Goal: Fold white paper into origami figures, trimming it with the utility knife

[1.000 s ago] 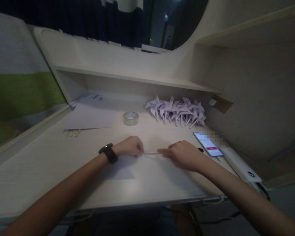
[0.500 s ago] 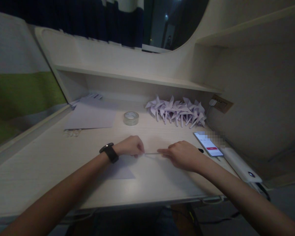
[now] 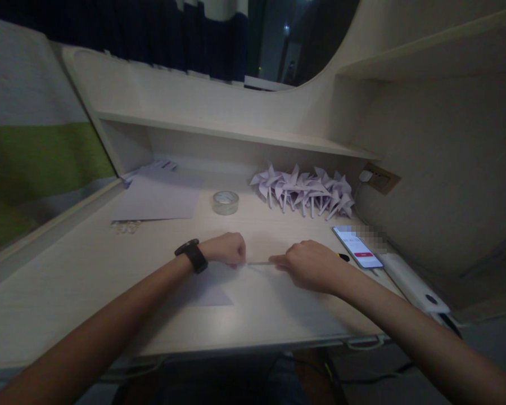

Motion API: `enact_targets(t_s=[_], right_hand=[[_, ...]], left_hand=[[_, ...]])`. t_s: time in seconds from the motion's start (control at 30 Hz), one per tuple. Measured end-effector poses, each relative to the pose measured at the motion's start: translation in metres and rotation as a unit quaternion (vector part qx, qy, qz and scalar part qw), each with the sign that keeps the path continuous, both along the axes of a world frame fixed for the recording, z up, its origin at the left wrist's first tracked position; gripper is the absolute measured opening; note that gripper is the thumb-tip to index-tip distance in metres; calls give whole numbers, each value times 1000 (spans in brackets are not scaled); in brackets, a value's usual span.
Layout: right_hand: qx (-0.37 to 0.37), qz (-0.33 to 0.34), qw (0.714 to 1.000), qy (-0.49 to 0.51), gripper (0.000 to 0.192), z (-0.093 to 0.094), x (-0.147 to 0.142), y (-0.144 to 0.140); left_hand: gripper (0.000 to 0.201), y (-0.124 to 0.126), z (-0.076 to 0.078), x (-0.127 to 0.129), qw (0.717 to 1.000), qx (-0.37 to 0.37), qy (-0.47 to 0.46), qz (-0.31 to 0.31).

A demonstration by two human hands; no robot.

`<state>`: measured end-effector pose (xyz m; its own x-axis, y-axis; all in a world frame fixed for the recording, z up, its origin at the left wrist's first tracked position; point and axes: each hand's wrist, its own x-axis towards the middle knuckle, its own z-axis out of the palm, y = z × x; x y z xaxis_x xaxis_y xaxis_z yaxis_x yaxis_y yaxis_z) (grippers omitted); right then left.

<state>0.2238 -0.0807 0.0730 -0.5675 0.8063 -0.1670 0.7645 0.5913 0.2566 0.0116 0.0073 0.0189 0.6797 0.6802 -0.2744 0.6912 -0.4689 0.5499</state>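
A thin pale stick lay flat on the counter, its long axis running side to side, and it spanned the gap between the two hands. The left hand was curled shut at the stick's left end, fingers pinched on it as far as I could tell. The right hand was closed over the right end, its forefinger stretched along the stick toward the left. So the stick sat directly between the fingertips, each hand at its own end, neither nearer than the other. A sheet of pale paper lay under and just in front of the left hand, touching the counter, and the stick's left end seemed to meet its far edge; whether the paper was being rolled into the stick I couldn't make out in that dim light.

Against the picture from a second before, very little differed. The hands held the same pinch at the same ends. The left wrist with its black watch had turned slightly, and both hands sat a touch further from the counter's near edge. The stick kept its crosswise line.

Behind, a roll of clear tape stood well apart, with a heap of paper pinwheels and a lit phone off to the right.
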Motion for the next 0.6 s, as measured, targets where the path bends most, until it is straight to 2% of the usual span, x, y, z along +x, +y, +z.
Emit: enact_targets(t_s=[0.1, 0.23, 0.6], right_hand=[[2, 2, 1000, 2, 31, 0, -3, 0], [-4, 4, 1000, 3, 31, 2, -6, 0], [-18, -1, 1000, 4, 31, 6, -10, 1]], left_hand=[[23, 7, -4, 1, 1000, 6, 25, -14], [26, 15, -8, 1, 999, -30, 25, -25], [21, 15, 2, 7, 998, -34, 34, -36]])
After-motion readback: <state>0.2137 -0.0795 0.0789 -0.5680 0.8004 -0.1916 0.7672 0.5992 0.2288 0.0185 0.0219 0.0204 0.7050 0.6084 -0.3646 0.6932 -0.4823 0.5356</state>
